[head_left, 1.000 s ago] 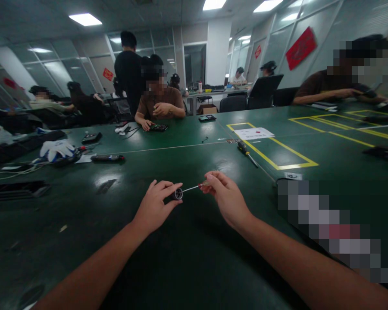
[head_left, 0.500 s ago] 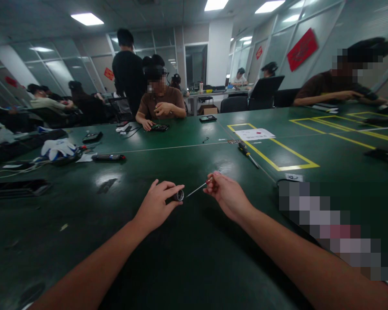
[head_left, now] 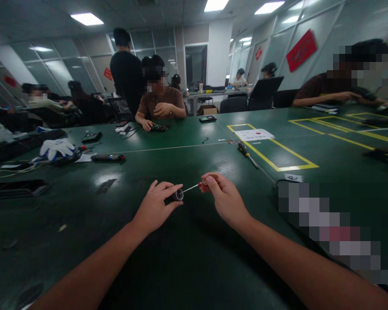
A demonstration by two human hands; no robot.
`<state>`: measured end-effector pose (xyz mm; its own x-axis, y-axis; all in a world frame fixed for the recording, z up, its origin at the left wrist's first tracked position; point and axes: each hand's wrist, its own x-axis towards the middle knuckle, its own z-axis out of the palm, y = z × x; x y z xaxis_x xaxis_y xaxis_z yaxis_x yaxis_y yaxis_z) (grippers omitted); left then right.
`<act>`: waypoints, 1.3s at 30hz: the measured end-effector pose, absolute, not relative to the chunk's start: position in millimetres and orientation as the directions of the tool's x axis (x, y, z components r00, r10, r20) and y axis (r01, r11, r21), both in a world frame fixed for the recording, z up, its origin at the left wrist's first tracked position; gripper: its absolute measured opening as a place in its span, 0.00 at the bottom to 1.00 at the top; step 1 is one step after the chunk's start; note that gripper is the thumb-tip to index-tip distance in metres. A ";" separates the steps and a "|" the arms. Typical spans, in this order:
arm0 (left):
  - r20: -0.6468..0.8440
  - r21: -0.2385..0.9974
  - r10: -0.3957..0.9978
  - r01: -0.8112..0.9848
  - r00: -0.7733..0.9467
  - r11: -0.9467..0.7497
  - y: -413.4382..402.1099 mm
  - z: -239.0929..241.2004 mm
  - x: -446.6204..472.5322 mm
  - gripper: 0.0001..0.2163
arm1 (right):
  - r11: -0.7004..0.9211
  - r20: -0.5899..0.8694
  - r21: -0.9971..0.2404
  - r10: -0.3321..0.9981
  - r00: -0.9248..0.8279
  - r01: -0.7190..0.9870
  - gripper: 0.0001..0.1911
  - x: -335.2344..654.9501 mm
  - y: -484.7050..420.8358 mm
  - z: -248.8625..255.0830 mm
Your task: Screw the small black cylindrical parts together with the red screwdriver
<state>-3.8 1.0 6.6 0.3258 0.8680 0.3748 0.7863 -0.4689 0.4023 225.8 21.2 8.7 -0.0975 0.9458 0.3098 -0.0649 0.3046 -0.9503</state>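
My left hand [head_left: 158, 204] grips a small dark cylindrical part [head_left: 179, 195] with a pale ring round its open end, which faces right. Between thumb and fingers, my right hand [head_left: 221, 191] pinches a thin screwdriver [head_left: 191, 188] by its red handle. The shaft points left, and its tip is at the mouth of the cylinder; how deep it reaches I cannot tell. Both hands are above the dark green table [head_left: 168, 262]. Most of the cylinder is hidden by my left fingers.
A yellow-and-black screwdriver [head_left: 248, 154] lies beyond my right hand, near a paper sheet [head_left: 255, 134] and yellow tape. To the left are a dark tube-shaped tool [head_left: 108, 158], white gloves [head_left: 57, 148] and a black tray-like part [head_left: 17, 188]. A co-worker [head_left: 161, 101] sits opposite.
My right hand has moved left, bringing the screwdriver's tip from just outside the cylinder to its open end. My left hand has stayed nearly still.
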 end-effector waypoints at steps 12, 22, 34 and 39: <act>0.381 0.443 0.880 0.780 0.283 -0.442 0.4 9.2 -3.4 0.21 | 0.313 0.314 -0.949 0.945 -0.088 -0.026 0.11 227.5 21.8 12.4; 0.369 0.408 0.875 0.791 0.314 -0.456 0.2 9.2 -3.7 0.21 | 0.164 0.197 -0.962 0.970 -0.142 -0.220 0.17 224.2 18.6 11.3; 0.408 0.350 0.833 0.779 0.373 -0.520 2.7 8.1 -7.5 0.21 | -0.172 -0.123 -0.882 0.983 -0.138 -0.438 0.12 225.3 30.8 2.0; 0.372 0.372 0.866 0.800 0.335 -0.470 4.8 9.8 -7.7 0.20 | -0.218 -0.210 -0.825 0.975 -0.075 -0.521 0.12 233.3 40.7 0.9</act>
